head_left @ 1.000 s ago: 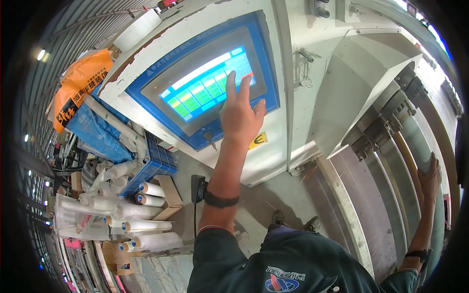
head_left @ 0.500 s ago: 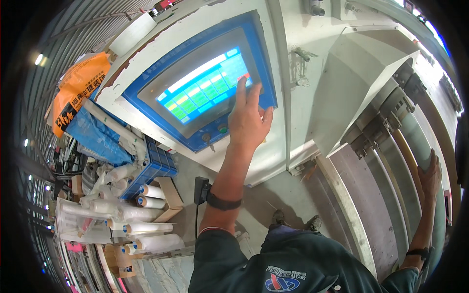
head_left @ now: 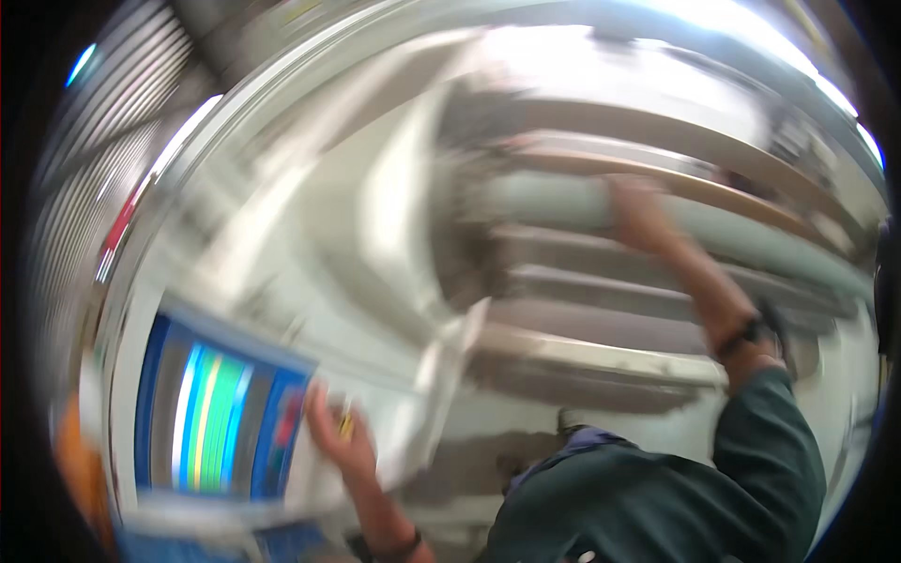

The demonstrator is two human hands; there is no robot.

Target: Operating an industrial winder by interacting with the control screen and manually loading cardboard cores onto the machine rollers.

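Observation:
My left hand point(head_left: 343, 441) is raised at the right edge of a blue-framed control panel point(head_left: 305, 375). A finger stretches up apart from the others, and nothing shows in the hand. The panel's lit screen point(head_left: 212, 418) is smeared into green, yellow and blue stripes. Further up and to the right, my right hand point(head_left: 641, 214) lies over a long pale grey-green roller point(head_left: 751, 235). Motion blur hides how its fingers sit on the roller.
A white machine housing point(head_left: 347, 216) stands between the panel and the rollers. Below the roller run several parallel bars, with a pale beam point(head_left: 601, 357) nearest me. Something orange point(head_left: 75, 441) shows at the far left, and my shoe point(head_left: 569, 419) is on the floor.
The view has swung right, so the panel now sits at the lower left and the rollers near the middle. My left hand has come off the screen to the panel's edge.

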